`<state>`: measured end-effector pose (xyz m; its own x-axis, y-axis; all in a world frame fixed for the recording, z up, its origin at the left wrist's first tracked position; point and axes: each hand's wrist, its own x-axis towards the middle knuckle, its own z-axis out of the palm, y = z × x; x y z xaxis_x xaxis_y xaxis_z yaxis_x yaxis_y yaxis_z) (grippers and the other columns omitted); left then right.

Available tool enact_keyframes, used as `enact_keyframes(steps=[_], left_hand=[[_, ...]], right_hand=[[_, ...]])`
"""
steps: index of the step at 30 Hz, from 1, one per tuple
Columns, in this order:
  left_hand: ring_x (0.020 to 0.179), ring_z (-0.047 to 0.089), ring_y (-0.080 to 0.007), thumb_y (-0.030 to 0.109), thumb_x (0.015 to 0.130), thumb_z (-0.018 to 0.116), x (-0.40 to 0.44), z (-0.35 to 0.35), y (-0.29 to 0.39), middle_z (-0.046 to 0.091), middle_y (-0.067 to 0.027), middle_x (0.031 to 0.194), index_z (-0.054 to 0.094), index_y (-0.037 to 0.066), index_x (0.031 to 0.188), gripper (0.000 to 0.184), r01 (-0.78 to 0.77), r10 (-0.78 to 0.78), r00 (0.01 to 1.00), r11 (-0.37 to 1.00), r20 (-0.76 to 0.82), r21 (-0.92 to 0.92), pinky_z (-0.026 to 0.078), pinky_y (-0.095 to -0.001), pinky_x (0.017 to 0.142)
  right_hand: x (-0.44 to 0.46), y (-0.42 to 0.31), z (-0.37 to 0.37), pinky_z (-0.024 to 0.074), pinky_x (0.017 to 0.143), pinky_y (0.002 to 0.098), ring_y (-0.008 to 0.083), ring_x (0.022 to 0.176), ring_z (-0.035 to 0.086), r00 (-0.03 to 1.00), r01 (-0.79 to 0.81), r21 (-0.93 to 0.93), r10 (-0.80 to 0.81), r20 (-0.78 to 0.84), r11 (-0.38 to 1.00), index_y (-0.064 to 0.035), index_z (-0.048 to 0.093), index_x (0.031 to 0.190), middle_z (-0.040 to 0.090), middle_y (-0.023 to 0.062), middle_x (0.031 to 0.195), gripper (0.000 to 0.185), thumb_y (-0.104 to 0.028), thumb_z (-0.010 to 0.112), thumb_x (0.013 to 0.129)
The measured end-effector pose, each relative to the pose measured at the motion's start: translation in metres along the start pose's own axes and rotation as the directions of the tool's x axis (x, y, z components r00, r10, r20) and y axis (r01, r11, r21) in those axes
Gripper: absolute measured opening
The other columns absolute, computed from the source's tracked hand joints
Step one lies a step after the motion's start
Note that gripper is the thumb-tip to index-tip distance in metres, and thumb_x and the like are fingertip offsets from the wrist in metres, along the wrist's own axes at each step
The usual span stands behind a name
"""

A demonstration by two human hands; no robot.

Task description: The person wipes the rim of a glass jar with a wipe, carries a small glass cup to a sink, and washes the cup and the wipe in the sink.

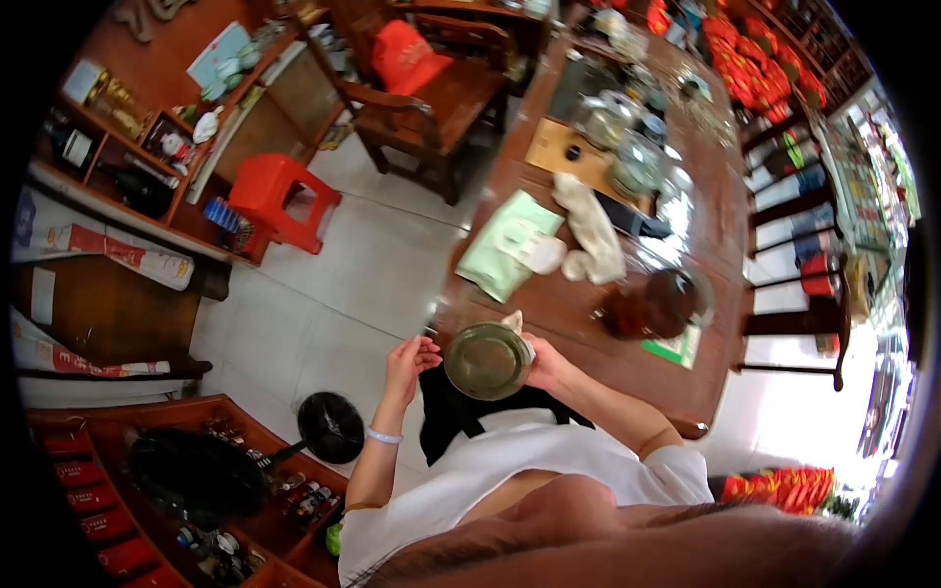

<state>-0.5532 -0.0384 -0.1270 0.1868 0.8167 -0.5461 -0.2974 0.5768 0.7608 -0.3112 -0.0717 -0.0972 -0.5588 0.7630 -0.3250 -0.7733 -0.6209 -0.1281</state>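
Note:
In front of my body is a round, greenish glass container, seen from its round end; I cannot tell whether it is a jar or a pot. My right hand grips its right side, and a small piece of pale cloth pokes out at the rim beside that hand. Just left of the container, apart from it, my left hand is raised with loosely bent fingers and nothing visible in them. On the table nearby stands a large dark reddish-brown jar.
The wooden table bears a pale green packet, a cream cloth, and glass pots on a wooden board. A red stool and wooden armchair stand left. A black fan is beside my left arm.

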Motion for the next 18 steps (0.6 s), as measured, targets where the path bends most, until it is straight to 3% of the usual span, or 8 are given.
enact_keyframes(steps=[2, 4, 7, 11, 13, 14, 16, 18], left_hand=[[0.065, 0.057, -0.0158, 0.025, 0.087, 0.047, 0.027, -0.064, 0.029, 0.058, -0.0087, 0.078, 0.054, 0.0, 0.087, 0.026, -0.058, 0.055, 0.997, 0.997, -0.054, -0.05, 0.048, -0.0272, 0.062], [0.067, 0.057, -0.0165, 0.025, 0.087, 0.046, 0.047, -0.115, 0.067, 0.058, -0.0091, 0.078, 0.054, 0.001, 0.087, 0.026, -0.085, 0.072, 0.983, 0.994, -0.169, -0.072, 0.048, -0.0286, 0.063], [0.069, 0.057, -0.0189, 0.024, 0.086, 0.046, 0.06, -0.175, 0.117, 0.058, -0.009, 0.078, 0.053, 0.001, 0.085, 0.024, -0.149, 0.099, 0.978, 0.948, -0.183, -0.282, 0.047, -0.0319, 0.065], [0.069, 0.057, -0.0194, 0.023, 0.086, 0.046, 0.065, -0.246, 0.127, 0.058, -0.0089, 0.078, 0.053, 0.001, 0.086, 0.023, -0.239, 0.111, 0.947, 0.869, -0.3, -0.434, 0.047, -0.0321, 0.065], [0.069, 0.057, -0.0196, 0.023, 0.085, 0.047, 0.056, -0.266, 0.116, 0.058, -0.0089, 0.077, 0.053, 0.002, 0.086, 0.021, -0.167, -0.043, 0.935, 0.82, -0.351, -0.547, 0.047, -0.0326, 0.065], [0.069, 0.057, -0.0196, 0.023, 0.085, 0.047, 0.049, -0.276, 0.115, 0.058, -0.0089, 0.077, 0.053, 0.002, 0.086, 0.021, -0.186, -0.044, 0.923, 0.818, -0.382, -0.545, 0.047, -0.0326, 0.065], [0.069, 0.057, -0.0198, 0.023, 0.084, 0.049, 0.033, -0.285, 0.118, 0.058, -0.0087, 0.077, 0.053, 0.002, 0.086, 0.021, -0.056, -0.184, 0.91, 0.834, -0.372, -0.55, 0.047, -0.0326, 0.065], [0.069, 0.057, -0.0198, 0.023, 0.084, 0.049, 0.022, -0.297, 0.132, 0.058, -0.0087, 0.077, 0.053, 0.003, 0.086, 0.021, -0.119, -0.161, 0.887, 0.827, -0.433, -0.55, 0.047, -0.0323, 0.065]], right_hand=[[0.062, 0.016, 0.028, 0.0427, 0.083, 0.034, 0.0159, 0.091, 0.054, 0.999, 0.014, -0.108, -0.018, -0.044, 0.994, -0.0019, 0.052, 0.102, 0.056, 0.0066, 0.098, 0.028, -0.016, 0.055, 0.078], [0.127, 0.034, 0.046, 0.0418, 0.085, 0.0334, 0.0162, 0.091, 0.054, 0.997, -0.061, -0.082, 0.064, 0.035, 0.995, -0.0024, 0.05, 0.104, 0.056, 0.0063, 0.099, 0.029, -0.015, 0.054, 0.078], [0.214, 0.052, 0.077, 0.0386, 0.089, 0.0353, 0.0193, 0.096, 0.052, 0.995, -0.058, -0.014, 0.057, -0.084, 0.998, -0.0026, 0.048, 0.106, 0.055, 0.0076, 0.102, 0.03, -0.017, 0.052, 0.079], [0.319, 0.063, 0.113, 0.034, 0.093, 0.0393, 0.0232, 0.104, 0.046, 0.983, -0.076, 0.032, 0.08, -0.168, 0.997, -0.0019, 0.049, 0.106, 0.051, 0.0103, 0.11, 0.031, -0.016, 0.051, 0.079], [0.362, 0.068, 0.114, 0.0341, 0.094, 0.0412, 0.0243, 0.104, 0.047, 0.988, -0.128, 0.051, 0.132, -0.08, 0.99, -0.0025, 0.05, 0.107, 0.051, 0.0103, 0.111, 0.034, -0.018, 0.054, 0.078], [0.379, 0.072, 0.117, 0.0339, 0.094, 0.0413, 0.0243, 0.104, 0.047, 0.986, -0.155, 0.053, 0.158, -0.053, 0.986, -0.0025, 0.05, 0.107, 0.051, 0.0101, 0.111, 0.033, -0.017, 0.054, 0.078], [0.403, 0.083, 0.125, 0.0339, 0.094, 0.0417, 0.0245, 0.105, 0.046, 0.976, -0.209, 0.034, 0.211, -0.054, 0.977, -0.0035, 0.05, 0.108, 0.051, 0.01, 0.112, 0.033, -0.016, 0.053, 0.077], [0.42, 0.095, 0.143, 0.0335, 0.094, 0.0422, 0.0246, 0.106, 0.046, 0.984, -0.162, -0.068, 0.155, -0.091, 0.985, -0.0045, 0.051, 0.108, 0.05, 0.0098, 0.112, 0.032, -0.019, 0.052, 0.079]])
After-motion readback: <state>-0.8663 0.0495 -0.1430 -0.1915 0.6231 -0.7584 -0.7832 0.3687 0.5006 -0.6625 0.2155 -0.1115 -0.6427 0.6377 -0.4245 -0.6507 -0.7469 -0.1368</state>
